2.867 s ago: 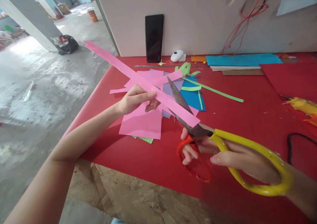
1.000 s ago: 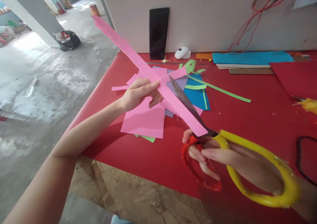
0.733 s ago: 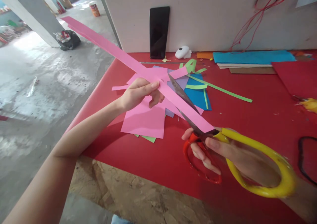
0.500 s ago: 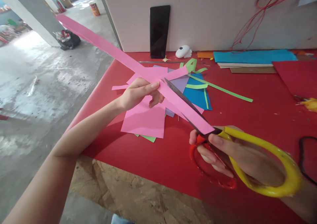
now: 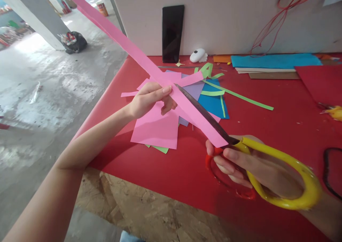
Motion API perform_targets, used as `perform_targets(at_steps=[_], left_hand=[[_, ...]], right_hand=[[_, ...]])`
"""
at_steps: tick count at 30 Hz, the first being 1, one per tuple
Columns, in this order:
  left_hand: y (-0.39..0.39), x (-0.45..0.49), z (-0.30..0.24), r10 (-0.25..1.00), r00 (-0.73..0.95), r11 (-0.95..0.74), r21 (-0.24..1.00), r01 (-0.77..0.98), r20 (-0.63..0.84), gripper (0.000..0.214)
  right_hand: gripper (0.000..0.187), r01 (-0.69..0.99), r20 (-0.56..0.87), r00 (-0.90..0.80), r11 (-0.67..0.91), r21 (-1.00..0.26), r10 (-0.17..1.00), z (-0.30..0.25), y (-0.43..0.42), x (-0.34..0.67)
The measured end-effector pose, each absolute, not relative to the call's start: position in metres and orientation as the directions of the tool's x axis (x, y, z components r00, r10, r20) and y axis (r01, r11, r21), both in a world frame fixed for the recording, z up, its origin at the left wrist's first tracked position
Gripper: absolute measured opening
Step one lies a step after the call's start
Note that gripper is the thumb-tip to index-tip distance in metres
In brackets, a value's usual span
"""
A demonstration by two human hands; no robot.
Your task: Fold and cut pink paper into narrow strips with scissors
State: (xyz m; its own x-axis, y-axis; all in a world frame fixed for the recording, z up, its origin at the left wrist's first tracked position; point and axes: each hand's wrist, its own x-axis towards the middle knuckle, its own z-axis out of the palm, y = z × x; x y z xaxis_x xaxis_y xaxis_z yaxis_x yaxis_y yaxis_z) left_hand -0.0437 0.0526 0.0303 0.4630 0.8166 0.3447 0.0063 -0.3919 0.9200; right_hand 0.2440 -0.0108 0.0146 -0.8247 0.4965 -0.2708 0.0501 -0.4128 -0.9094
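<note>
Between thumb and fingers, my left hand [image 5: 153,99] pinches a long pink paper strip [image 5: 141,61] near its middle. One end of the strip rises to the upper left, the other slants down to the lower right. My right hand [image 5: 256,167] grips scissors [image 5: 205,113] with one yellow and one red handle. Their dark upper blade lies along the strip's right edge, its tip close to my left thumb. The lower blade is hidden behind the paper. Under my left hand, pink sheets [image 5: 155,131] lie over purple paper [image 5: 199,87] and blue paper [image 5: 211,104].
Green paper strips [image 5: 240,97] lie right of the stack. A black phone [image 5: 173,33] leans on the pale panel, beside a small white object [image 5: 198,55]. Blue folded paper [image 5: 275,61] sits at the back right. The red tabletop [image 5: 187,178] ends at the left above a concrete floor.
The strip's far upper-left end has swung upward and slightly right. The scissors' lower blade, seen earlier below the strip, is now hidden. Both hands stay almost in place.
</note>
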Motion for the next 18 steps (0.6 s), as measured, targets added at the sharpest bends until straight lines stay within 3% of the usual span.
perform_targets(at_steps=[6,11,15,18], left_hand=[[0.051,-0.039,0.036,0.902,0.293,-0.321,0.946,-0.035,0.317,0.026],[0.051,-0.038,0.039,0.899,0.323,-0.253,0.953,-0.166,0.295,0.029],[0.053,-0.037,0.033,0.918,0.206,-0.308,0.936,-0.169,0.339,0.011],[0.056,-0.036,0.032,0.943,0.061,-0.314,0.934,-0.172,0.328,0.021]], right_hand=[[0.025,0.045,-0.304,-0.834,-0.493,-0.869,0.461,0.019,0.003,0.217],[0.018,0.008,-0.295,-0.875,-0.598,-0.802,0.383,0.021,0.003,0.23],[0.02,-0.036,-0.302,-0.856,-0.631,-0.775,0.42,0.023,0.008,0.229],[0.016,-0.102,-0.3,-0.827,-0.651,-0.752,0.476,0.025,0.011,0.226]])
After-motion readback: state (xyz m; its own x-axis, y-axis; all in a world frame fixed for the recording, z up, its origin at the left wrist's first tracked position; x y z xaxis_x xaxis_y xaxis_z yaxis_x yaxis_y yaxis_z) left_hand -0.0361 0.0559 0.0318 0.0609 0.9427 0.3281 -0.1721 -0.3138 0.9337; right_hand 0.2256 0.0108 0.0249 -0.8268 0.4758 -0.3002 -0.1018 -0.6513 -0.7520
